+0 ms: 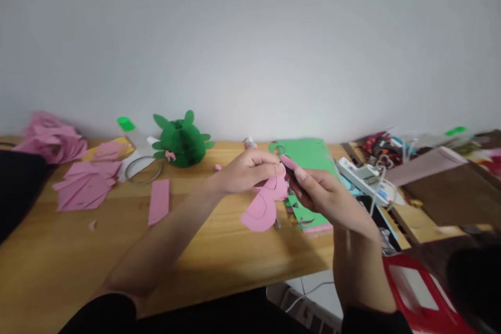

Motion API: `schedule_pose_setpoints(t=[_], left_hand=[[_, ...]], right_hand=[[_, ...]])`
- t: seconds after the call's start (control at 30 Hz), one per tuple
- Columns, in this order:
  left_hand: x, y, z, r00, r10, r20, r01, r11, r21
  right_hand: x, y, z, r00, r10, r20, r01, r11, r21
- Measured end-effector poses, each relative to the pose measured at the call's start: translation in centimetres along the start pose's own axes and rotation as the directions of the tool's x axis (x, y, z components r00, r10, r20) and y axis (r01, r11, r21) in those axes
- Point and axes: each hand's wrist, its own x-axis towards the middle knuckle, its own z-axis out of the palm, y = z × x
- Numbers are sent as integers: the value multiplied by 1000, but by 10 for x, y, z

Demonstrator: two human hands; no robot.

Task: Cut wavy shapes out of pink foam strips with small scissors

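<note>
My left hand [246, 169] pinches the top edge of a pink foam cut-out [263, 207] that hangs above the wooden table [203, 242]. My right hand [319, 193] is closed around scissors with a dark and pink handle [288, 164], held right against the cut-out's upper edge. The blades are mostly hidden behind my fingers. Green foam sheets [309, 156] lie on the table just behind both hands.
A green foam figure [182, 141] stands at the back. Pink foam pieces [88, 180], a pink strip [159, 201] and a wire ring [143, 169] lie to the left. A white power strip [362, 177], clutter and a cardboard sheet [442, 188] are on the right. A red stool [420, 292] stands below.
</note>
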Motion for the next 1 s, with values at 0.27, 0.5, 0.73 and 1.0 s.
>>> schedule_pose_setpoints(t=[0.27, 0.5, 0.73, 1.0], left_hand=[[89, -57, -10, 972, -170, -164, 175, 984, 21], [76, -64, -15, 925, -218, -311, 226, 974, -11], [-6, -24, 2, 885, -1, -465, -11, 1000, -22], [-87, -22, 6, 763, 65, -643, -69, 997, 19]], right_hand=[[27, 44, -49, 880, 238, -412, -180, 968, 175], [26, 67, -28, 842, 232, -487, -102, 955, 279], [6, 44, 28, 928, 164, -335, -59, 951, 304], [-25, 31, 91, 960, 67, -271, -7, 977, 215]])
